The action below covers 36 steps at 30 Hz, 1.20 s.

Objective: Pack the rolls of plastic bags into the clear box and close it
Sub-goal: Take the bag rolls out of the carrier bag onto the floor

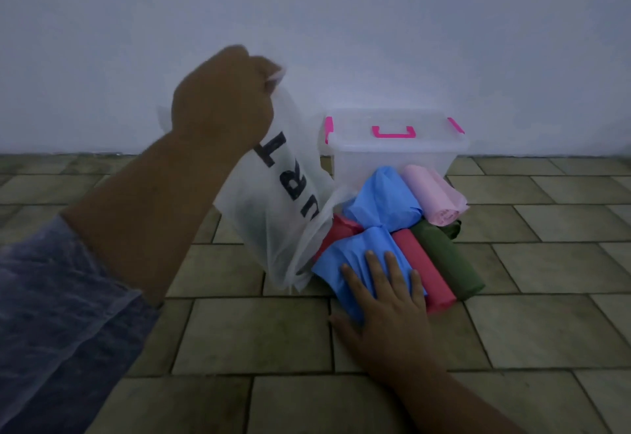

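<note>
The left hand was raised at about ten o'clock of the scene, its fingers curled into a fist around the gathered top of a thin translucent white plastic carrier bag with black letters, which hung down to the olive tiled floor. The right hand lay flat, fingers spread apart, pressing on the near blue roll of plastic bags at six o'clock of the pile. Beside that roll, toward three o'clock, lay a red roll and a dark green roll; behind them sat a second blue roll and a pale pink roll. The clear plastic box with pink latches stood at twelve o'clock, just behind the pile, its lid on.
</note>
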{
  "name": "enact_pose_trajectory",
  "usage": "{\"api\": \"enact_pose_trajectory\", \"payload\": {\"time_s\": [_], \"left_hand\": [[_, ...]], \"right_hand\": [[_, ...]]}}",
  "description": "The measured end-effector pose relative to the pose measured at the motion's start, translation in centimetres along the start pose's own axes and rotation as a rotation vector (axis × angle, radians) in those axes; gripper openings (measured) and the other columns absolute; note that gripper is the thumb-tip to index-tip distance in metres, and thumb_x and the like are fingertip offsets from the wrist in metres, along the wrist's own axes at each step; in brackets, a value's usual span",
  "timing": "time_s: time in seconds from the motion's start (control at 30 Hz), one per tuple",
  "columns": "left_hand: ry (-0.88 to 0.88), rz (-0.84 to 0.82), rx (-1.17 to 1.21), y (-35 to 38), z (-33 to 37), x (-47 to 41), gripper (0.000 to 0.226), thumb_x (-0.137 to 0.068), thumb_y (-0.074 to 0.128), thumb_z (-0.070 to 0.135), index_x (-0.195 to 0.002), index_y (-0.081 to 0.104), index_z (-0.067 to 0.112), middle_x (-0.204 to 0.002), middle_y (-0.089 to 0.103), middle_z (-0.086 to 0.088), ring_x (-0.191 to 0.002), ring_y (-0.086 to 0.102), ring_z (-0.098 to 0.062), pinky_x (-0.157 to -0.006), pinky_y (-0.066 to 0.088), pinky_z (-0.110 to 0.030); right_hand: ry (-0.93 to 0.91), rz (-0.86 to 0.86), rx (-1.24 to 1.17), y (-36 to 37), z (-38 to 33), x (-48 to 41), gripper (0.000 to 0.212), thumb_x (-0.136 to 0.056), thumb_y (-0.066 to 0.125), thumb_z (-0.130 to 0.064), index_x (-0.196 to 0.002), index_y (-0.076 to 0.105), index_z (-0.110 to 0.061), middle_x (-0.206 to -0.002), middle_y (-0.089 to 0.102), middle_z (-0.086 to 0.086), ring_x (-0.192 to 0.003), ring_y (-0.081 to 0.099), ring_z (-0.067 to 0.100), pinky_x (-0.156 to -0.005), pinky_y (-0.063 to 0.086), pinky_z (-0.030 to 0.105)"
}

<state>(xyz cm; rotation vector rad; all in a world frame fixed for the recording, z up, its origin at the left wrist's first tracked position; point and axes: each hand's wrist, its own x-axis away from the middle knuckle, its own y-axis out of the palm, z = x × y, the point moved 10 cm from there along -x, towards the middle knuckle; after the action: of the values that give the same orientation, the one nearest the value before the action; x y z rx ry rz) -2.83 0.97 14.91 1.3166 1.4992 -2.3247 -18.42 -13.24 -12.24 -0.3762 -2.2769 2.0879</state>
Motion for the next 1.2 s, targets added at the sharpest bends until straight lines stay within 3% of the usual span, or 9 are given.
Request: {"api": "enact_pose_trajectory", "payload": {"time_s": [0.23, 0.37, 0.53, 0.67, 0.8, 0.9, 0.97, 1.07, 1.2], "left_hand": [[0.064, 0.125, 0.123, -5.4, 2.0, -0.9, 0.038, -0.096, 0.036, 0.038, -0.127, 0.057, 0.031, -0.112, 0.06, -0.009, -0.107, 0.056, -0.029, -0.094, 0.042, -0.036], [-0.104, 0.001, 0.148, -1.8, -2.5, 0.0, 0.036, -0.095, 0.04, 0.036, -0.125, 0.06, 0.031, -0.11, 0.06, -0.014, -0.099, 0.062, -0.032, -0.09, 0.049, -0.043], [-0.35, -0.075, 0.002, 3.5, -9.3, 3.7, 0.037, -0.096, 0.041, 0.029, -0.127, 0.058, 0.021, -0.114, 0.055, -0.023, -0.1, 0.058, -0.041, -0.086, 0.049, -0.05], [-0.562, -0.181, -0.255, 6.5, -12.4, 7.4, 0.066, -0.093, 0.041, 0.042, -0.148, 0.017, 0.015, -0.154, 0.012, -0.014, -0.14, 0.017, -0.036, -0.107, 0.017, -0.064], [-0.196, -0.302, -0.266, 10.6, -6.5, 9.4, 0.08, -0.085, 0.022, 0.066, -0.147, -0.007, 0.025, -0.157, -0.018, 0.0, -0.143, -0.016, -0.027, -0.107, -0.004, -0.063], [-0.082, -0.618, -0.204, 16.0, -4.8, 14.7, 0.081, -0.078, 0.01, 0.077, -0.145, -0.009, 0.036, -0.155, -0.025, 0.005, -0.141, -0.023, -0.024, -0.106, -0.007, -0.064], [-0.195, -0.762, -0.178, 18.2, -6.7, 17.9, 0.082, -0.078, 0.013, 0.078, -0.146, -0.003, 0.037, -0.157, -0.021, 0.003, -0.142, -0.02, -0.025, -0.107, -0.004, -0.065], [-0.314, -0.817, -0.116, 19.3, -8.1, 20.0, 0.085, -0.075, 0.011, 0.081, -0.148, 0.0, 0.037, -0.158, -0.013, 0.002, -0.144, -0.015, -0.025, -0.108, 0.002, -0.064], [-0.331, -0.788, -0.077, 19.7, -7.9, 19.9, 0.085, -0.074, 0.011, 0.082, -0.147, 0.005, 0.038, -0.159, -0.006, 0.001, -0.144, -0.013, -0.027, -0.108, 0.003, -0.063]], "right_hand": [[0.0, -0.012, 0.005, 0.2, 0.1, 0.1, 0.072, -0.084, 0.022, -0.072, -0.147, 0.021, -0.038, -0.158, 0.018, 0.002, -0.146, 0.003, 0.028, -0.114, 0.003, 0.055], [-0.003, -0.043, 0.013, 0.3, 0.0, 0.0, 0.07, -0.084, 0.025, -0.071, -0.139, 0.042, -0.033, -0.158, 0.018, 0.003, -0.146, 0.005, 0.029, -0.114, 0.0, 0.055], [0.001, -0.016, 0.011, 0.1, 0.0, 0.0, 0.075, -0.085, 0.015, -0.073, -0.146, 0.029, -0.033, -0.159, 0.011, 0.002, -0.146, -0.006, 0.026, -0.113, -0.011, 0.052], [-0.004, -0.03, 0.019, 0.0, -0.1, -0.1, 0.075, -0.084, 0.02, -0.072, -0.145, 0.034, -0.03, -0.159, 0.012, 0.003, -0.146, -0.003, 0.027, -0.114, -0.007, 0.054], [-0.002, -0.035, -0.013, -0.4, -0.3, -0.2, 0.073, -0.082, 0.019, -0.072, -0.143, 0.029, -0.033, -0.16, 0.002, -0.002, -0.145, -0.016, 0.022, -0.108, -0.022, 0.054], [0.029, 0.1, -0.107, -3.2, -0.6, -0.8, 0.06, -0.074, 0.04, -0.065, -0.122, 0.049, -0.03, -0.149, 0.036, 0.003, -0.143, 0.021, 0.027, -0.112, 0.007, 0.055], [0.006, 0.268, -0.118, -5.7, -1.5, -1.6, 0.046, -0.072, 0.047, -0.061, -0.101, 0.054, -0.026, -0.109, 0.06, 0.0, -0.106, 0.056, 0.025, -0.092, 0.037, 0.046], [0.001, 0.16, -0.077, -5.4, -3.4, -4.3, 0.051, -0.078, 0.035, -0.07, -0.103, 0.043, -0.025, -0.079, 0.061, -0.004, -0.074, 0.059, 0.021, -0.078, 0.037, 0.043], [0.056, -0.016, -0.095, -2.1, -3.8, -7.1, 0.076, -0.08, 0.041, -0.065, -0.137, 0.021, -0.018, -0.095, 0.066, 0.005, -0.084, 0.061, 0.029, -0.084, 0.036, 0.044]]}}
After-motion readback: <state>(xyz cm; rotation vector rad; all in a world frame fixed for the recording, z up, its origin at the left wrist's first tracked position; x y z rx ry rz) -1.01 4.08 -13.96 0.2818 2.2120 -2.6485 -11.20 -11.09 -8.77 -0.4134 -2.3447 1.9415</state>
